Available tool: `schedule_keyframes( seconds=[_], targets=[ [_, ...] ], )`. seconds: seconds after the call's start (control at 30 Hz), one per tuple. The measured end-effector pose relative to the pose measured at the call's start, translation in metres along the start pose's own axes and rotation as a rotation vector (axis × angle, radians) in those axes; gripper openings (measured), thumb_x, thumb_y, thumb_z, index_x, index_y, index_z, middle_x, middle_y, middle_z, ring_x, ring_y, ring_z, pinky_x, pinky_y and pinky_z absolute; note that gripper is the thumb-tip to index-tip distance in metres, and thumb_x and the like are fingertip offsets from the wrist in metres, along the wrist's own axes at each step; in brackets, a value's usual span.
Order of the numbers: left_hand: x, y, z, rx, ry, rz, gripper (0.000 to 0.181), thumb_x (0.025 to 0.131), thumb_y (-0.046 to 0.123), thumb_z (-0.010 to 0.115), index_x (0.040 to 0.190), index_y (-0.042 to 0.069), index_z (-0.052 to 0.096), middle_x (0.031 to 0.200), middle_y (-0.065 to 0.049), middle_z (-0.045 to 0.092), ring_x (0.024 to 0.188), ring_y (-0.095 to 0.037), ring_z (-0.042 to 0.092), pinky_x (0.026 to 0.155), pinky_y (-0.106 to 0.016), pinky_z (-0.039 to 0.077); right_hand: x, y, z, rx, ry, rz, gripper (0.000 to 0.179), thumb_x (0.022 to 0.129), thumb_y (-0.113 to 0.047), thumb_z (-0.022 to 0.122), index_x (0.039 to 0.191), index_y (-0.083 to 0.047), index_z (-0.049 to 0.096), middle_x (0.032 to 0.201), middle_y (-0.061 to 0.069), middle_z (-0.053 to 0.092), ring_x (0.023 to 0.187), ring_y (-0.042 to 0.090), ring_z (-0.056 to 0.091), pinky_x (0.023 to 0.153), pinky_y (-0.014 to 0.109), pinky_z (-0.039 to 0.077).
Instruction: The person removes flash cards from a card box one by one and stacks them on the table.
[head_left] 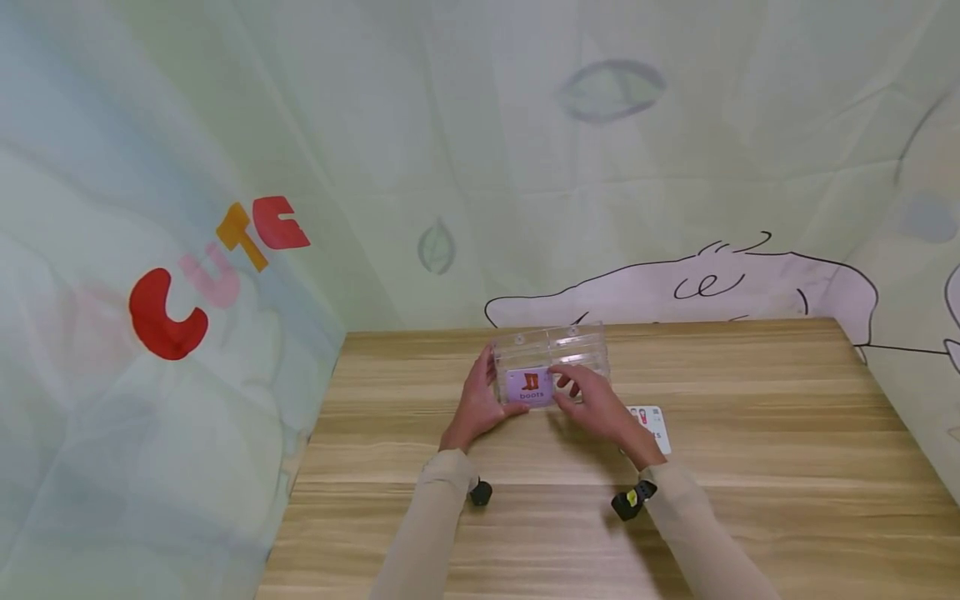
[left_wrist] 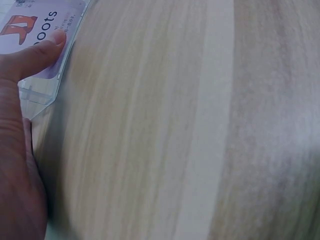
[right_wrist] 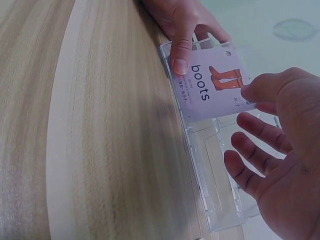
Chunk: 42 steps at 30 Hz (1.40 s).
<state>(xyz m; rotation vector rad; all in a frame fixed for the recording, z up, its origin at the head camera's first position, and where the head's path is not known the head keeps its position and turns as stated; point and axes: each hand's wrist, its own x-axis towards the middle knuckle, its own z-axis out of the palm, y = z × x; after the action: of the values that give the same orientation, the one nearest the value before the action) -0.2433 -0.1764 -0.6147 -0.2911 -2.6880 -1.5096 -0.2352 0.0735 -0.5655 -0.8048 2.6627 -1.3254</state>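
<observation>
A clear plastic rack (head_left: 587, 343) with several tiers stands tilted on the table. In its lower left slot sits a lilac flash card (right_wrist: 200, 107) printed with orange boots and the word "boots". My left hand (head_left: 478, 402) grips the rack's left side, and its thumb lies over the card's lower edge in both wrist views. My right hand (right_wrist: 295, 145) pinches the card's upper right corner between thumb and index finger; the other fingers are loosely bent in front of the rack's lower right slot.
A white card (head_left: 654, 427) with small red pictures lies on the wooden table (head_left: 765, 467), partly under my right forearm. A printed cloth backdrop (head_left: 495, 183) hangs behind the table and along its left side.
</observation>
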Motion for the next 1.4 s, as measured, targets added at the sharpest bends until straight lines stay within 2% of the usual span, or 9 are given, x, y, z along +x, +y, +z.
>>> schedule_keyframes(
  seconds=[0.13,0.3,0.6,0.83,1.03,1.13,1.4],
  targets=[
    [0.000,0.000,0.000,0.003,0.004,0.015,0.129,0.068,0.022,0.100,0.164,0.008,0.016,0.158,-0.020,0.040,0.145,-0.033,0.043,0.120,-0.039,0.038,0.000,0.000,0.000,0.003,0.001,0.000,0.043,0.099,-0.010,0.071,0.140,-0.007,0.061,0.111,0.008,0.066,0.092,0.019,0.061,0.077,0.036,0.056],
    [0.000,0.000,-0.001,-0.005,-0.004,-0.001,0.130,0.068,0.022,0.101,0.165,0.010,0.015,0.158,-0.018,0.039,0.146,-0.031,0.042,0.121,-0.036,0.036,0.000,0.000,0.000,0.010,-0.005,0.007,0.040,0.100,-0.012,0.070,0.139,-0.008,0.062,0.113,0.007,0.066,0.093,0.019,0.061,0.078,0.036,0.056],
    [0.001,-0.001,-0.001,-0.002,-0.006,-0.025,0.131,0.068,0.022,0.101,0.165,0.013,0.014,0.160,-0.015,0.038,0.147,-0.026,0.040,0.120,-0.030,0.034,0.002,0.000,0.002,0.021,0.029,-0.060,0.031,0.098,-0.012,0.072,0.128,-0.005,0.067,0.120,0.009,0.066,0.092,0.019,0.061,0.076,0.036,0.057],
    [0.000,0.001,-0.001,-0.018,-0.006,-0.033,0.132,0.067,0.020,0.101,0.165,0.013,0.014,0.160,-0.014,0.038,0.147,-0.025,0.040,0.120,-0.029,0.034,0.003,-0.001,0.006,0.039,0.055,-0.095,0.028,0.096,-0.008,0.073,0.123,-0.005,0.068,0.118,0.010,0.069,0.087,0.017,0.062,0.068,0.029,0.057],
    [0.000,0.000,0.000,-0.029,-0.005,-0.021,0.132,0.067,0.018,0.101,0.165,0.011,0.014,0.159,-0.016,0.039,0.147,-0.027,0.040,0.121,-0.031,0.034,0.003,-0.002,0.009,0.089,0.047,-0.070,0.027,0.097,-0.005,0.071,0.123,-0.005,0.067,0.119,0.009,0.070,0.089,0.018,0.065,0.071,0.030,0.060],
    [0.000,0.001,0.000,-0.022,-0.004,-0.023,0.131,0.067,0.019,0.101,0.165,0.011,0.015,0.159,-0.016,0.039,0.147,-0.027,0.040,0.121,-0.031,0.035,0.004,-0.002,0.012,0.116,0.037,-0.083,0.028,0.096,-0.002,0.070,0.123,-0.004,0.067,0.120,0.010,0.070,0.092,0.020,0.067,0.075,0.031,0.061],
    [0.000,0.000,0.000,-0.013,-0.005,-0.011,0.130,0.068,0.020,0.101,0.165,0.010,0.015,0.159,-0.016,0.039,0.147,-0.027,0.040,0.120,-0.031,0.035,0.006,0.001,0.018,0.117,0.019,-0.118,0.027,0.095,-0.002,0.071,0.121,-0.004,0.070,0.120,0.014,0.071,0.089,0.023,0.069,0.071,0.029,0.060]
  ],
)
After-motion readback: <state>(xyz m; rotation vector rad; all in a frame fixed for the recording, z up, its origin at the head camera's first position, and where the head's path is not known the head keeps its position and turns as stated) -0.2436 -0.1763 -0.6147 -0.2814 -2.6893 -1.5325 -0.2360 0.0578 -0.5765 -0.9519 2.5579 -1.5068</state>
